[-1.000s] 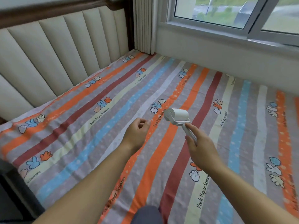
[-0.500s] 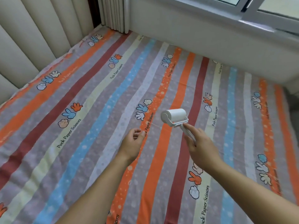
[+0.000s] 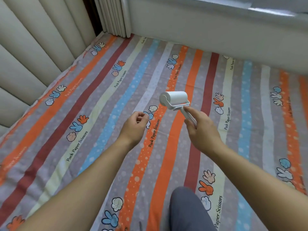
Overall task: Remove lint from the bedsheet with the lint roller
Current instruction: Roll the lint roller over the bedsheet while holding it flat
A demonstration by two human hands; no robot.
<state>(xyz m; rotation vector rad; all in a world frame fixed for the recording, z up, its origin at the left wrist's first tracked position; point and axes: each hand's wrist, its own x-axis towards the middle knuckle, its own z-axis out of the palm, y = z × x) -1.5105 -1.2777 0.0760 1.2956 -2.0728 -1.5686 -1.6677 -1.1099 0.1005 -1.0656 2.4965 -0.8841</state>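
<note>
Here, lint roller (image 3: pixel 174 98): white; over an orange stripe mid-bed; whether it touches the cloth I cannot tell
Right hand (image 3: pixel 202 129): fingers and thumb wrapped round the roller's handle
Left hand (image 3: pixel 135 126): just left of the roller, apart from it; fingers loosely curled, nothing seen in them
Bedsheet (image 3: pixel 100 114): striped; printed with cartoon hands and "Pock Paper Scissors"; spread flat
Headboard (image 3: pixel 33 47): padded, cream; along the sheet's left edge
Knee (image 3: pixel 186 210): grey-clad; on the sheet at the near edge

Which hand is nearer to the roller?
Right. The right hand holds the roller by its handle, just below the drum. The left hand is apart from it, to its left and lower in the picture, fingers loosely curled.
</note>
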